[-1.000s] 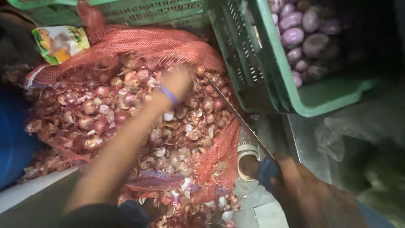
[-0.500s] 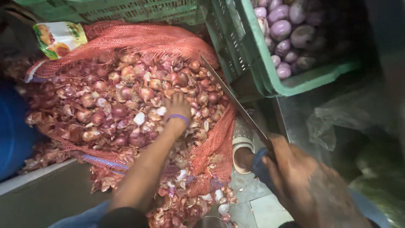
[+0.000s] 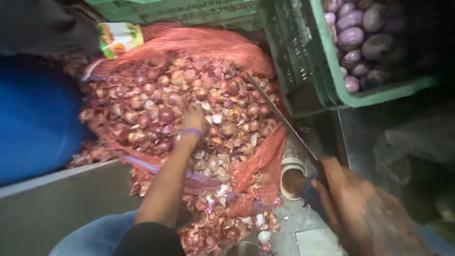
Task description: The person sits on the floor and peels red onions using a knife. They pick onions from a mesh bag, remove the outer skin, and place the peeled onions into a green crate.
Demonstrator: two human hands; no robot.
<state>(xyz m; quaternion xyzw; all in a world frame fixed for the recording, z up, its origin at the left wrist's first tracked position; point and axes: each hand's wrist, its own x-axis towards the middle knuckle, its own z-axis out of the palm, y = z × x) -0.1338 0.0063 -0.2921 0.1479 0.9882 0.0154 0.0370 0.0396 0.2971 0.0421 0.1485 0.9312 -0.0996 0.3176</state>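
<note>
A red mesh sack (image 3: 199,42) lies open, heaped with small red onions (image 3: 156,109) and loose skins. My left hand (image 3: 194,121), a purple band at its wrist, reaches into the heap with fingers down among the onions; whether it grips one I cannot tell. My right hand (image 3: 350,199) at the lower right is closed on the blue handle of a long knife (image 3: 279,118). The blade points up and left over the sack's right edge.
A green plastic crate (image 3: 322,71) at the upper right holds peeled purple onions (image 3: 353,38). Another green crate (image 3: 180,7) stands behind the sack. A blue drum (image 3: 33,128) is at the left. Onion skins (image 3: 222,227) litter the metal surface near a round drain (image 3: 291,175).
My left hand has drawn back from the far right of the heap toward its middle. The right hand with the knife has stayed at the lower right.
</note>
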